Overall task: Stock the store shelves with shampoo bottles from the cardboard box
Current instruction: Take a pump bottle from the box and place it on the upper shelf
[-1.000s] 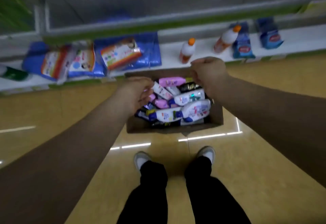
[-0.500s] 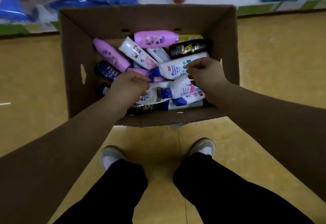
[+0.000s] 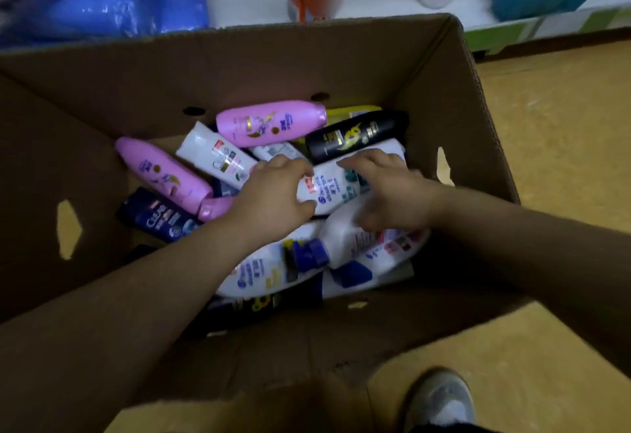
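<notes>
Lifting the white bottle (image 3: 329, 188) straight up seems best: it lies on top in the middle of the box (image 3: 478, 98), the left hand (image 3: 273, 195) grips one end and the right hand (image 3: 387, 190) curls over the other, so both should rise together, level.

Grey-white sneaker (image 3: 438, 400), black trouser cuff (image 3: 444, 429)

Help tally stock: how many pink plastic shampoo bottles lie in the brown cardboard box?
2 clearly: one pink bottle by the far wall, a second pink bottle at left. A pink end beside the left hand may be a third; others may lie buried.
</notes>
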`<state>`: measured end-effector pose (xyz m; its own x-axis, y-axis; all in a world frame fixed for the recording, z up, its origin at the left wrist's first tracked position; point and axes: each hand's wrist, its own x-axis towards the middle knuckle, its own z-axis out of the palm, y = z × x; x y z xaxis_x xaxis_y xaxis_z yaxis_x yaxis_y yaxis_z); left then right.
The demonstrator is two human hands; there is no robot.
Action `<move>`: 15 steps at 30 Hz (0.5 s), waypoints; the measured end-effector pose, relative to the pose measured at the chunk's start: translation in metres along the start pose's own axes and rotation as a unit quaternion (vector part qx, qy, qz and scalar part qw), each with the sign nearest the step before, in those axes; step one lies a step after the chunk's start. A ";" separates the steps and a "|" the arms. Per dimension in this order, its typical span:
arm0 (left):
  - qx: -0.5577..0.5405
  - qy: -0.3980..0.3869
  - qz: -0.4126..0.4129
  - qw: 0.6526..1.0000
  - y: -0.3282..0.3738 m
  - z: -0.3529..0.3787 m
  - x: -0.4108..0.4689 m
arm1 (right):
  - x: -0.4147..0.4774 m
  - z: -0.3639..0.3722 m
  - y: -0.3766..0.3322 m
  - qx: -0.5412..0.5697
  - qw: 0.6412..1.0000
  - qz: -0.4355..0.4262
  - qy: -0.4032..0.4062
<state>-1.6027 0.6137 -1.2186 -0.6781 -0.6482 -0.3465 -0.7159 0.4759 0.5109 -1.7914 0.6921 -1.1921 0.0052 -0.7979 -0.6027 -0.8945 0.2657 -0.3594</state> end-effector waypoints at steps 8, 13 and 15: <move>-0.049 -0.168 -0.063 0.983 -0.022 0.002 0.026 | 0.035 -0.017 0.019 -0.024 0.997 0.043 0.052; -0.140 -0.111 -0.082 0.981 -0.034 0.011 0.020 | 0.033 -0.006 0.020 -0.031 0.995 0.084 0.042; -0.191 -0.108 -0.088 0.972 -0.039 0.007 0.024 | 0.037 -0.009 0.019 -0.042 0.994 0.090 0.034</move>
<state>-1.5920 0.5837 -1.2523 -0.5998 -0.5405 -0.5900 -0.7372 0.0867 0.6701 -1.8119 0.6624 -1.2146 -0.1872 -0.7770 -0.6010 -0.9122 0.3644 -0.1871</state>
